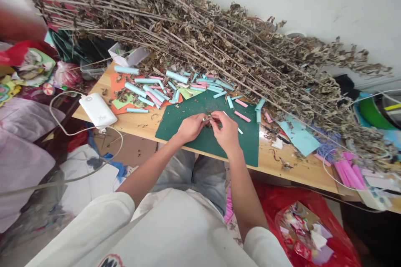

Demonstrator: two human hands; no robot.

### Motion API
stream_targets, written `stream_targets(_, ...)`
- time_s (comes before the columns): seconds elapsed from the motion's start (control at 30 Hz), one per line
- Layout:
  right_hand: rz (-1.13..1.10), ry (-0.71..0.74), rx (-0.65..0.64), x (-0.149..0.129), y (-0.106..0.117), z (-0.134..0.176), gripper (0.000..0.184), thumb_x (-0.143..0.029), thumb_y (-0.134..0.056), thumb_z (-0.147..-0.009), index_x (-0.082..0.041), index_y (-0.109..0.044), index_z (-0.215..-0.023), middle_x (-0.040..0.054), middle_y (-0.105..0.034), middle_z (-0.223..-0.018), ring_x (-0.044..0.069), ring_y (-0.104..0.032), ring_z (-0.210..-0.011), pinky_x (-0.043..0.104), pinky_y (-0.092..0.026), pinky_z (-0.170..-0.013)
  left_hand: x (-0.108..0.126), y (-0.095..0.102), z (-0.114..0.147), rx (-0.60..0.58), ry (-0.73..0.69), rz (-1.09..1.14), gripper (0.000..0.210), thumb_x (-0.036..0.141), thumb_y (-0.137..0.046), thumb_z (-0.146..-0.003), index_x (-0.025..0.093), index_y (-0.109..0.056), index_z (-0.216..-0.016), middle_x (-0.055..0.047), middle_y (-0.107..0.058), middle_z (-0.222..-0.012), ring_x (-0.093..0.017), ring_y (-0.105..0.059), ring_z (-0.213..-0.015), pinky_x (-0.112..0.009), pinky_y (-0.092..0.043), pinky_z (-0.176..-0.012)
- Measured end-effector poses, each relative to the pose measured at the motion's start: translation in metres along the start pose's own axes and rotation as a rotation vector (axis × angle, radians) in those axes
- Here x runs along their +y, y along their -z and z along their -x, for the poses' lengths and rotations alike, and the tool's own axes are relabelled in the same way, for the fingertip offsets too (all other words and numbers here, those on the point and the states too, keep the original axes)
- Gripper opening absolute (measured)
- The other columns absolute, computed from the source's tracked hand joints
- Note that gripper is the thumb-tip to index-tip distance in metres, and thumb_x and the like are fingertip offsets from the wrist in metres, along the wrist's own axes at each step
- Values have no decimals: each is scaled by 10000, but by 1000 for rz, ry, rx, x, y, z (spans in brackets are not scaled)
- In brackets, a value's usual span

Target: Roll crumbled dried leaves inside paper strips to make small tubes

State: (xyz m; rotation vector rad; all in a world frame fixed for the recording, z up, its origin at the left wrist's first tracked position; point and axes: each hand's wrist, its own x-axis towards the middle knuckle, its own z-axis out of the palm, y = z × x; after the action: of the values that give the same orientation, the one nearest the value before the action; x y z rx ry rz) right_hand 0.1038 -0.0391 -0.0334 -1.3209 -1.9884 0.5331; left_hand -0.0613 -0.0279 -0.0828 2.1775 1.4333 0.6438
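Observation:
My left hand (190, 128) is closed over the green cutting mat (178, 122), its thumb and fingers pinching a small pale paper tube (205, 119). Brown bits of dried leaf (209, 117) show at the tube's end. My right hand (227, 132) meets it there, fingertips pinched on the leaf bits. The fingers hide most of the tube. A thin white stick (239, 131) lies on the mat, partly behind my right hand. Pink paper rolls (242, 116) and blue paper rolls (229, 102) are scattered beyond the hands.
Long dried leafy stalks (200, 29) cover the back of the wooden table (144, 127). A white power bank (98, 110) with a cable sits at the left edge. On the right lie a light blue paper sheet (300, 133) and pink paper (349, 171). Below hangs a red bag (332, 225) of scraps.

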Motion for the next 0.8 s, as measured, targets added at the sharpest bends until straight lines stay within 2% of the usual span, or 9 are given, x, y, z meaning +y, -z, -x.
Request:
stream_targets(0.17,127,63,-128,-4,7,-5,324,-198,-499,-914,-232,-581,-1226,68,-694,-1009,224,-647,-919,373,-519,-852,-2,-1,0,2,-34,15,325,421,-289,-1018,217,-539,-1059,-63,-657,-998,-215,-632,-940,-287,-457,-756)
stream_targets(0.27,201,113,-178,-5,5,-6,281,-172,-477,-917,-223,-644,-1137,79,-689,-1008,234,-629,-962,372,-506,-867,-2,-1,1,5,-45,0,310,402,-298,-1017,209,-535,-1066,-69,-656,-1009,-221,-629,-949,-294,-459,-760)
stream_targets(0.33,231,115,-156,-4,2,-4,261,-168,-463,-922,-218,-672,-1070,85,-688,-1012,236,-622,-982,367,-500,-877,-2,-1,1,0,-39,-13,304,397,-300,-1017,207,-536,-1040,-66,-654,-982,-221,-628,-930,-292,-457,-746)
stream_targets(0.47,222,64,-62,0,-4,3,294,-195,-473,-926,-217,-612,-1185,85,-687,-1021,228,-627,-961,364,-507,-868,-2,-1,0,1,-40,-17,302,398,-300,-1017,208,-535,-1015,-62,-653,-968,-216,-628,-906,-289,-451,-731)
stream_targets(0.53,189,54,-28,2,-6,5,282,-205,-473,-930,-218,-600,-1181,78,-685,-996,218,-630,-933,357,-512,-858,-2,0,0,3,-46,-5,305,401,-295,-1018,214,-535,-1021,-55,-653,-965,-213,-629,-908,-288,-450,-736)
stream_targets(0.67,233,121,6,1,-9,5,240,-185,-440,-941,-217,-657,-1038,84,-671,-989,214,-618,-952,354,-506,-869,-1,1,1,1,-44,0,302,390,-295,-1017,210,-537,-1029,-59,-652,-953,-215,-629,-908,-290,-451,-735)
stream_targets(0.8,342,199,17,1,-13,7,283,-155,-436,-932,-205,-657,-1101,100,-653,-1002,222,-607,-960,357,-507,-857,0,2,1,4,-47,8,284,363,-307,-1011,201,-539,-1043,-71,-656,-973,-220,-630,-921,-295,-455,-733)
